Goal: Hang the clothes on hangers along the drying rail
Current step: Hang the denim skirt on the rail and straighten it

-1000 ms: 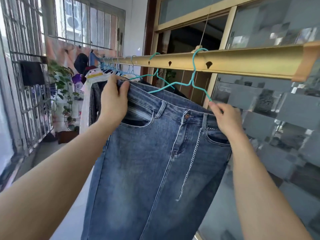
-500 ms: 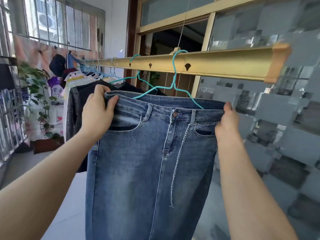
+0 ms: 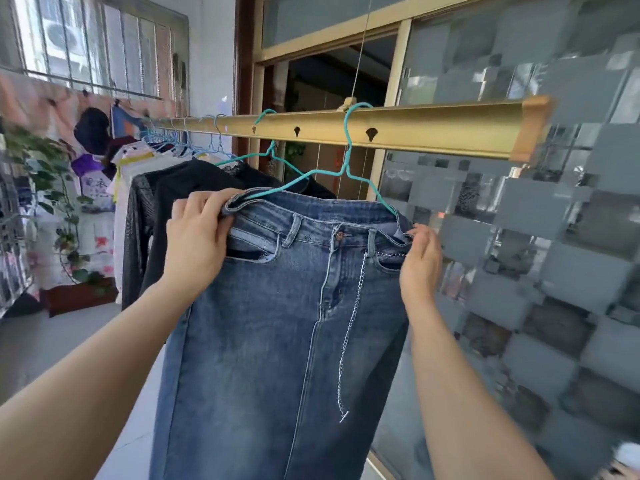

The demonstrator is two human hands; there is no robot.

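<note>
Balcony rail [image 3: 433, 130] carries teal hanger [image 3: 346, 157]; left hand [image 3: 197, 244], right hand [image 3: 420, 261] grip jeans [image 3: 277, 323].

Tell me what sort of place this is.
Most likely an enclosed home balcony used for drying laundry: a gold drying rail carries hung clothes, barred windows line the outer side, and a potted vine stands on the floor.

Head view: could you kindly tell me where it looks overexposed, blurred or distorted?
Head view: daylight washes out the barred window at upper left; the drying rail at its right end and the patterned glass look soft and smeared; the window frame leans from the wide lens; the jeans are sharp.
</note>
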